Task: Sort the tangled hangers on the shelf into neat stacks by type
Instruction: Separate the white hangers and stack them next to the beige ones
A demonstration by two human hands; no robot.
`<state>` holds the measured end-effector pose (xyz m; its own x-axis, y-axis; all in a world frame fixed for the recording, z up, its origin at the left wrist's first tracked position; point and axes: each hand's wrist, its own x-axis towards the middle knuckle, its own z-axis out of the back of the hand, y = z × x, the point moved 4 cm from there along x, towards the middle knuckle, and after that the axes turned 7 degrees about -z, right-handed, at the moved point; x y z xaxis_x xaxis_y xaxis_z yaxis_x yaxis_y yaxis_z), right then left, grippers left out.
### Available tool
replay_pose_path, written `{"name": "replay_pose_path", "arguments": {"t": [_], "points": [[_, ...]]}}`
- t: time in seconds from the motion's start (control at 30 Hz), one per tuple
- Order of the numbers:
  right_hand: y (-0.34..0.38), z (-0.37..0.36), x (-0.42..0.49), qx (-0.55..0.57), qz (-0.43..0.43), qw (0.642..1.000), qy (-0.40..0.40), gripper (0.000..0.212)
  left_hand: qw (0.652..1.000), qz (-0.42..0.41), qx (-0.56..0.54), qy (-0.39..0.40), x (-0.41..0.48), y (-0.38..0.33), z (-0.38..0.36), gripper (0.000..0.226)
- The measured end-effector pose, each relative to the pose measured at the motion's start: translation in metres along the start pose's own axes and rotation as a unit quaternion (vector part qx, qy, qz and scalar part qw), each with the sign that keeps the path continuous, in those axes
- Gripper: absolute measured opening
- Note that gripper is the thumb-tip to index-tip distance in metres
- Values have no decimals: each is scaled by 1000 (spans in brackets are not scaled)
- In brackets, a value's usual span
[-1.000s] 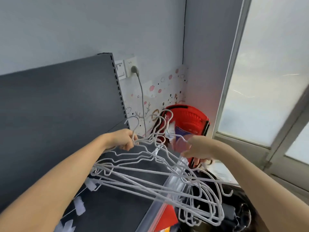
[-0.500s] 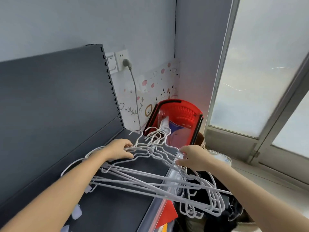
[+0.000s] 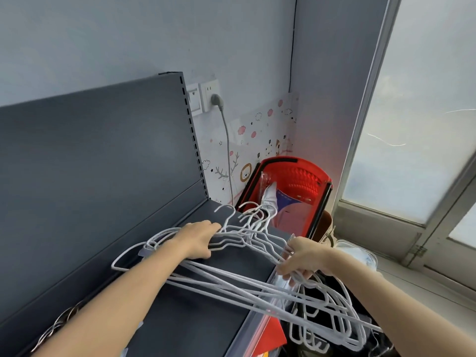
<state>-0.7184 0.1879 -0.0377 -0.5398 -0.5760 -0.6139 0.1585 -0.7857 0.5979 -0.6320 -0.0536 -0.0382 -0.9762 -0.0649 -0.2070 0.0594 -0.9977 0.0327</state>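
Left hand (image 3: 199,239) grips the white hangers (image 3: 233,280) near their hooks over the shelf (image 3: 195,320), while right hand (image 3: 301,261) holds their shoulders, likely to align one stack.

cam=head-worn, one wide-angle view | from=above and behind the left hand (image 3: 198,238) and right hand (image 3: 301,258) | faces=forward and down onto the shelf (image 3: 206,318) beneath them | range=close, forearms fill lower frame | beyond hands=wall (image 3: 128,34) | right of right hand=window (image 3: 425,124)

Dark grey shelf (image 3: 201,325); white wire hangers (image 3: 239,284) tangled across it, overhanging right edge.
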Motion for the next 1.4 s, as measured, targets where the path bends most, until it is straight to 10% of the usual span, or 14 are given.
{"name": "replay_pose_path", "arguments": {"t": [0.7, 1.4], "points": [[55, 39, -43, -223, 144, 954, -140, 33, 992, 55, -16, -117, -51, -5, 109, 13], [193, -70, -63, -222, 366, 902, 64, 43, 921, 346, -140, -112, -292, 33, 94, 67]]}}
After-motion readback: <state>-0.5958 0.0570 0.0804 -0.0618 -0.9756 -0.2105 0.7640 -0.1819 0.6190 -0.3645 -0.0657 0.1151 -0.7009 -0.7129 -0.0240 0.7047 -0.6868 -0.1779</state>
